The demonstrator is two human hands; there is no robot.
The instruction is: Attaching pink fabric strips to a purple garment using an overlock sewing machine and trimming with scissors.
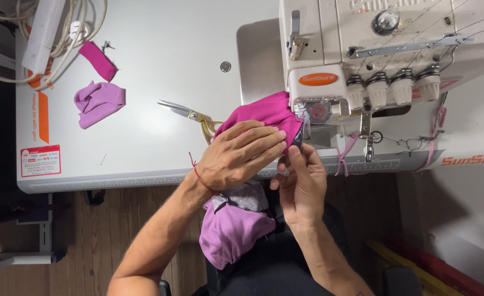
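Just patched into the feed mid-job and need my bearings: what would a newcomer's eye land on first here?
The magenta fabric stands out, pressed by the left hand against the white overlock sewing machine at top right, with the right hand pinching its edge just below. Gold-handled scissors lie open on the white table left of the hands, and folded lilac cloth sits further left.

There is only one view, and it is coming from a camera on the person's head, looking almost straight down. It is sitting close over the white sewing table, taking in the overlock sewing machine at the upper right and the table's near edge running across the middle. Below that edge it is catching the person's lap and the wooden floor. No second view is sharing the scene.
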